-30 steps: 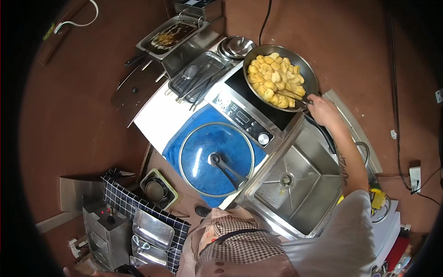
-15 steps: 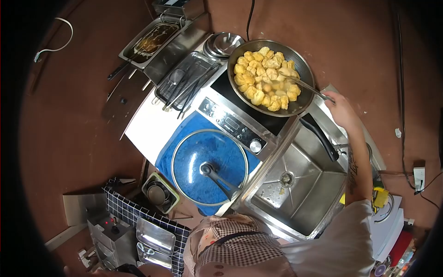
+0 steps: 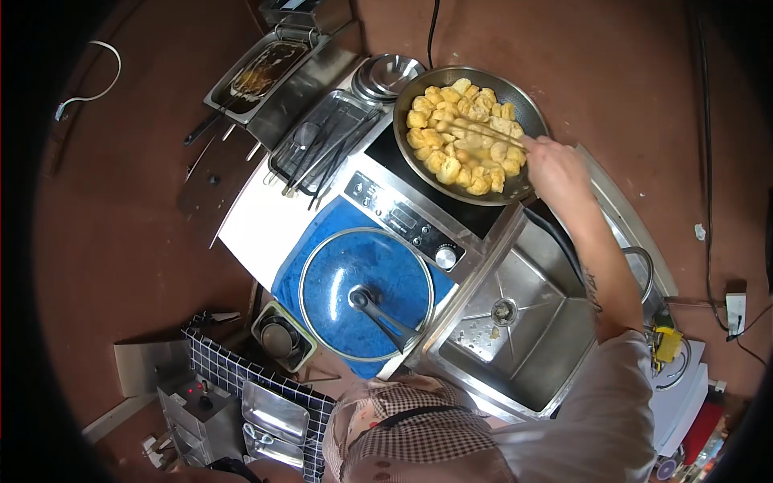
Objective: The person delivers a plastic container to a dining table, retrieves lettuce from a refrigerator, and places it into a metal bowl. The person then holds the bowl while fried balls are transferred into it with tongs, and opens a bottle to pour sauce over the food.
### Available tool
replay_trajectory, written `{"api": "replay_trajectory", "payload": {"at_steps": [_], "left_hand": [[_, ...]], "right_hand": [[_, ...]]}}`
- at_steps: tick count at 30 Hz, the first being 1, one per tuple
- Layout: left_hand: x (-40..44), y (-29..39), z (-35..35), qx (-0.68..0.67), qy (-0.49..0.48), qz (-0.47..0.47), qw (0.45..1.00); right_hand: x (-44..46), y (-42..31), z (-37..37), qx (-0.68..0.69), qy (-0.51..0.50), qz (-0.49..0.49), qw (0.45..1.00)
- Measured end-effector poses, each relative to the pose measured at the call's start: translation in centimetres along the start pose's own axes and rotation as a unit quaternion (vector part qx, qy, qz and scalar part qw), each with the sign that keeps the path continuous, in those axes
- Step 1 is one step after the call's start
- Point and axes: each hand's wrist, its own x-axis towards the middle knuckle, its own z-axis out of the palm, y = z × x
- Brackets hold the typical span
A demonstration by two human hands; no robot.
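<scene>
My right hand (image 3: 557,171) is closed round a pair of long chopsticks (image 3: 487,133), whose tips reach in among yellow, puffy pieces of food (image 3: 448,153). Some pale liquid shows between the pieces. They fill a deep pan (image 3: 527,113) standing on a black induction cooker (image 3: 471,211); the pan's black handle runs toward me beneath my right forearm. A glass lid (image 3: 366,294) with a black handle lies on a blue cloth (image 3: 291,282) in front of the cooker. My left hand cannot be made out at the frame's bottom edge.
A steel sink (image 3: 531,338) is at the right. Left of the cooker are a wire-rack tray (image 3: 330,137) with tongs, stacked round lids (image 3: 388,78) and a fryer (image 3: 266,76) with oil. Steel trays (image 3: 275,410) stand at the lower left.
The chopsticks have moved left across the food. My right hand has come in closer to the pan's rim. Against one second ago, the view has shifted and the food lies differently.
</scene>
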Motion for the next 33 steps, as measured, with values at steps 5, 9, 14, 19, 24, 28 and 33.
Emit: {"api": "replay_trajectory", "payload": {"at_steps": [5,9,14,19,24,28,33], "left_hand": [[0.0,0.0,-0.5,-0.008,0.001,-0.007,1.0],[0.2,-0.2,-0.9,-0.006,0.004,-0.007,1.0],[-0.1,-0.8,-1.0,-0.011,0.006,-0.02,1.0],[-0.1,-1.0,-1.2,-0.005,0.011,-0.024,1.0],[-0.1,-1.0,-1.9,-0.015,0.015,-0.028,0.999],[-0.4,-0.8,-2.5,-0.02,0.021,-0.033,0.999],[-1.3,0.1,-3.8,-0.047,0.028,-0.058,0.997]], "right_hand": [[-3.6,3.5,-4.2,-0.035,-0.042,0.096,0.994],[-5.0,4.0,-5.7,-0.017,0.013,0.076,0.997],[-0.3,0.7,-1.1,0.028,0.027,-0.018,0.999],[-0.2,2.0,-1.8,-0.011,-0.024,0.048,0.998],[-4.8,6.6,-3.1,-0.011,-0.013,0.075,0.997],[-8.1,6.1,-6.1,0.046,-0.006,0.115,0.992],[-10.4,3.8,-4.7,0.136,0.006,0.161,0.978]]}}
